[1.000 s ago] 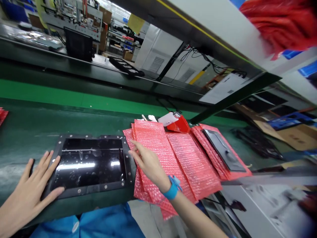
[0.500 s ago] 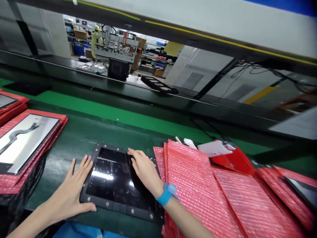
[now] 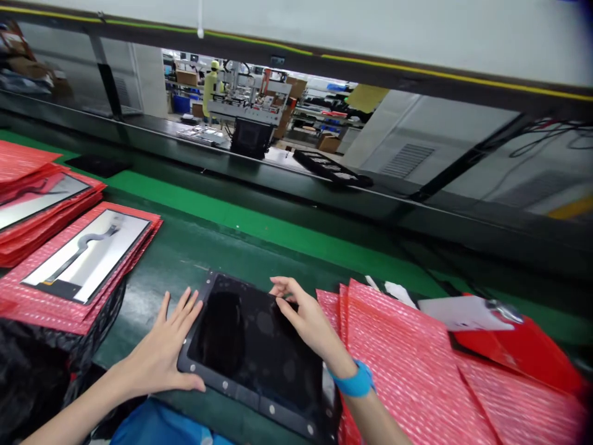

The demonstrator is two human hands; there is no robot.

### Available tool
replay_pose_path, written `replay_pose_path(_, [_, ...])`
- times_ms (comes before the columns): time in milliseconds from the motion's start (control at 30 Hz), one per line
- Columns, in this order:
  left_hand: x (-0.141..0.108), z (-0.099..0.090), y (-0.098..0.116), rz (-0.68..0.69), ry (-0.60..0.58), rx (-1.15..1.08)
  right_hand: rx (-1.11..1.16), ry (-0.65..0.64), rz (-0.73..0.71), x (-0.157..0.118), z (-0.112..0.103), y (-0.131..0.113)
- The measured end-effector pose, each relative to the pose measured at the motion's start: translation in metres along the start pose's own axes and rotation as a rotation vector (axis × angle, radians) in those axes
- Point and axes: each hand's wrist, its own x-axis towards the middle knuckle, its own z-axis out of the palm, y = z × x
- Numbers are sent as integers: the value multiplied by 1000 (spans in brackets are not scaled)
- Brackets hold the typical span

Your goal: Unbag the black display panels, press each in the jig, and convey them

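A black display panel lies in a dark flat frame with silvery round spots along its border, on the green bench in front of me. My left hand is spread open, its fingers and thumb resting along the frame's left side. At the far edge of the panel, my right hand has its fingers curled and closed on the edge. The exact contact of those fingertips is partly hidden. A blue band circles my right wrist.
To the left, display panels with ribbon cables lie on stacked red bubble bags. More red bubble bags lie close on my right, with a white piece beyond. A raised dark ledge runs behind the bench.
My view has swung left, so everything sits further right in the picture. My right fingers have curled more at the panel's far edge. My left hand stays on the frame's side.
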Motion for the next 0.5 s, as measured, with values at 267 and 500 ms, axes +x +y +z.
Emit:
replay_pose_path(267, [1, -3, -1, -157, 11, -473, 68, 48, 19, 0, 2, 0])
replay_pose_path(500, [18, -7, 2, -346, 56, -786, 111, 43, 51, 8, -2, 1])
